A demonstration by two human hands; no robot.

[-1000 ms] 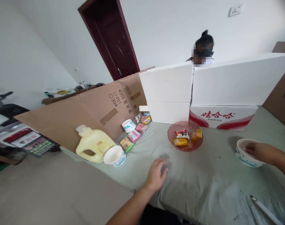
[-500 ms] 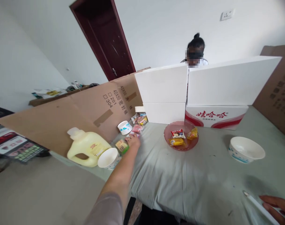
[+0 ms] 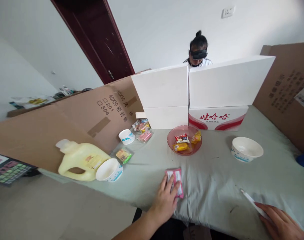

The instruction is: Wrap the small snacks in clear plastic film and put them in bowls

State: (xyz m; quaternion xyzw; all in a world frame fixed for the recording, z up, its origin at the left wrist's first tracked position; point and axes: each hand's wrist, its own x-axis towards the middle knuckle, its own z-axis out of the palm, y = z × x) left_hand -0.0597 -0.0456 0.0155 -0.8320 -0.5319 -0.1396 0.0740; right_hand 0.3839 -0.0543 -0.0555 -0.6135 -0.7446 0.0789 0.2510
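Note:
My left hand (image 3: 166, 201) rests on a pink-and-white packet (image 3: 178, 188) near the table's front edge, its fingers across the top. In my right hand (image 3: 283, 220) is a slim white tool with a narrow tip (image 3: 250, 200); its exact kind is unclear. Beyond the packet, a pink transparent bowl (image 3: 171, 146) contains a red-and-white wrapped snack (image 3: 181, 138) and yellow-wrapped snacks (image 3: 181, 147). A white paper bowl (image 3: 247, 149) stands farther right. To the left lie a green-and-yellow packet (image 3: 124, 155) and a pink snack packet (image 3: 145, 135).
A pale yellow jug (image 3: 83, 160) and a paper bowl (image 3: 109, 170) stand at left, with a smaller cup (image 3: 127, 136) behind. White boxes (image 3: 216, 85) and cardboard panels (image 3: 92, 116) wall the table (image 3: 209, 176). A person (image 3: 198, 50) is behind the boxes.
My left hand has come from the snack packets at left to the front middle, bringing the pink-and-white packet. The view has shifted right; my right hand still holds the white tool.

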